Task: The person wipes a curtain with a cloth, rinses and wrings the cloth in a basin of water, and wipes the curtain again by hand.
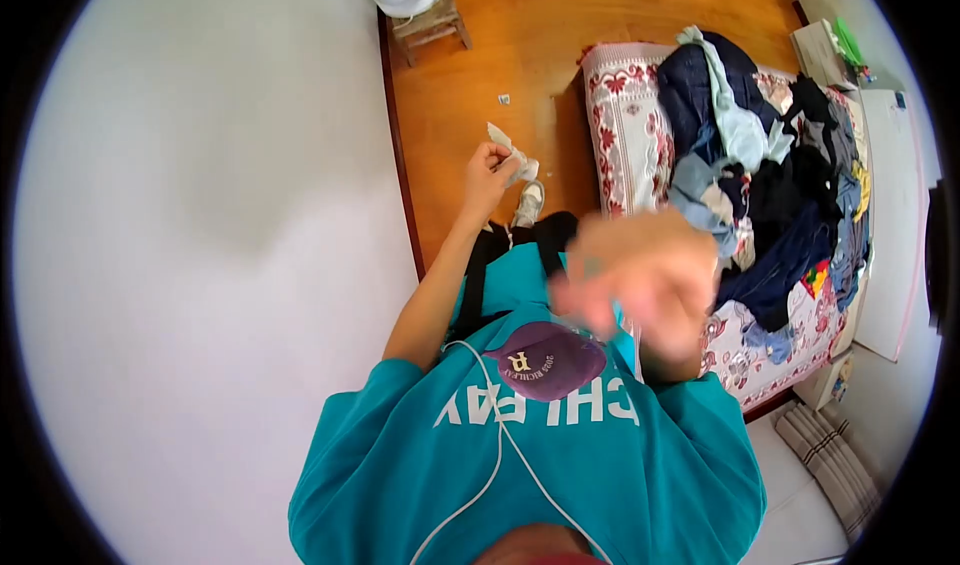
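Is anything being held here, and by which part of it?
The left hand pinches a pale strip around its middle, an end showing either side. The right hand is too blurred to tell.

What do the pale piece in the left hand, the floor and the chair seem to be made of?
Pale piece in the left hand: perhaps tissue or thin cloth, matt; its crumpled look leaves both possible. Floor: likely wood or laminate, glossy, from its orange-brown tone and sheen. Chair: probably wood, dull, by its brown bars.

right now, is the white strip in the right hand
No, the left hand pinches the white strip, seen against the wooden floor.
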The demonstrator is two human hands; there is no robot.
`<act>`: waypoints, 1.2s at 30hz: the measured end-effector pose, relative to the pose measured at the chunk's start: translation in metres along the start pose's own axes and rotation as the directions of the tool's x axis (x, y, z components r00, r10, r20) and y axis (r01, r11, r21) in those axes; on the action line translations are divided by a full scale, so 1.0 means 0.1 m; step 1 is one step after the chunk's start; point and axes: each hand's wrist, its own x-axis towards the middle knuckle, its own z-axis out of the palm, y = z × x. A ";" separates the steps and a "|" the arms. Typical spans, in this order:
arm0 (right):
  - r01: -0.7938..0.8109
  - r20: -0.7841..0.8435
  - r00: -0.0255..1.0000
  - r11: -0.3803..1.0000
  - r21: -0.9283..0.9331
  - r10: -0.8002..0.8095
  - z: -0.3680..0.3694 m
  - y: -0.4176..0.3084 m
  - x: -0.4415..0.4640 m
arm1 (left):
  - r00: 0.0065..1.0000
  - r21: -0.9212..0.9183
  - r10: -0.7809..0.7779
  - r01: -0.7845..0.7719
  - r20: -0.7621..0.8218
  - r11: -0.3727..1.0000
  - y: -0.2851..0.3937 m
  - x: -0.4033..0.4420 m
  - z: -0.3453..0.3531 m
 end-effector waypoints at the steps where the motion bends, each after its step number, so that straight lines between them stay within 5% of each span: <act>1: -0.157 -0.112 0.983 0.984 -0.084 0.147 -0.23 0.14 0.15 | 0.996 0.034 0.084 -0.083 -0.019 0.996 0.24 0.18 0.07; 4: -0.462 -0.383 0.845 0.869 -0.175 0.372 -1.15 1.00 0.53 | 0.992 -0.105 0.126 -0.127 -0.017 0.986 0.48 0.88 0.20; 6: -0.572 -0.496 0.795 0.704 -0.421 0.349 -1.86 1.64 0.54 | 0.998 -0.075 0.029 -0.025 0.047 0.997 0.59 1.37 0.24; 10: -0.510 -0.489 0.848 0.568 -0.646 0.204 -2.96 2.44 0.59 | 0.995 -0.125 0.007 0.006 0.102 0.992 0.95 2.34 0.33; 12: -0.439 -0.408 0.898 0.294 -0.849 0.163 -3.23 2.50 0.86 | 0.987 -0.120 -0.015 0.034 0.159 0.992 1.07 2.87 0.38; 14: -0.397 -0.398 0.915 0.032 -0.917 -0.068 -3.47 2.66 1.13 | 0.969 -0.146 -0.046 0.084 0.244 0.986 1.18 3.38 0.45; 17: -0.584 -0.657 0.752 0.421 -0.694 -0.039 -3.91 2.75 1.54 | 0.949 -0.080 -0.071 0.101 0.308 0.992 1.45 4.00 0.57; 22: -0.755 -0.821 0.556 0.336 -0.563 -0.126 -4.28 2.43 1.98 | 0.939 0.013 0.002 -0.007 0.344 1.000 1.57 4.99 0.98; 30: -0.807 -0.832 0.436 0.260 -0.530 -0.342 -5.43 1.96 2.15 | 0.827 0.150 0.050 -0.161 0.560 0.976 1.91 6.16 2.17; 33: -0.823 -0.807 0.398 0.218 -0.524 -0.436 -6.09 1.74 2.13 | 0.776 0.306 0.056 -0.312 0.628 0.899 2.07 6.44 2.80; 35: -0.843 -0.831 0.331 0.257 -0.473 -0.447 -6.47 1.55 2.11 | 0.634 0.321 0.180 -0.591 0.752 0.740 2.14 6.69 3.26; 36: -0.859 -0.853 0.279 0.283 -0.427 -0.442 -6.67 1.41 2.11 | 0.620 0.318 0.179 -0.603 0.764 0.731 2.16 6.81 3.52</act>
